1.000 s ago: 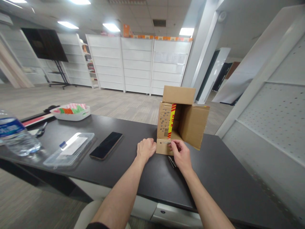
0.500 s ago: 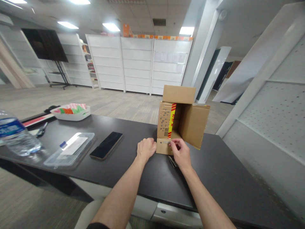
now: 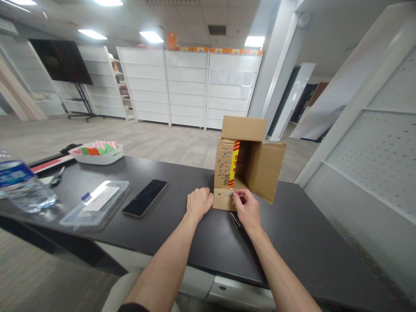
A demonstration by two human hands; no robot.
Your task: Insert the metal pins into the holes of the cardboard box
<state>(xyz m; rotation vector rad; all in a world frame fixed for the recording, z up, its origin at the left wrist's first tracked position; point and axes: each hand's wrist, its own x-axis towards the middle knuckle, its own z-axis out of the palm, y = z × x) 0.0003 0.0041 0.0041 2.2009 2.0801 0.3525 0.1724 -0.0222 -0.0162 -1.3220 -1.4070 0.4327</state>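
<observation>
Head view showed the box [image 3: 224, 162] upright lengthwise, opening toward the near edge of the desk [image 3: 292, 234], brown and yellow-taped, right hand [image 3: 247, 209] pinched, left hand [image 3: 199, 202] curled (what either held, unclear).

Head camera faces forward, down over desk [image 3: 308, 242] (close by).

Box's [image 3: 264, 169] on the surface [image 3: 292, 242], right hand [image 3: 246, 207] at its front, left hand [image 3: 199, 203] by its left side. Rods [image 3: 235, 220] lie in front, next to the right hand. Going left: phone [image 3: 145, 198], then case [image 3: 107, 206], then bottle [image 3: 27, 190] way over. Basket's [image 3: 100, 159] behind the case, shelves [image 3: 186, 86] back past the surface.
</observation>
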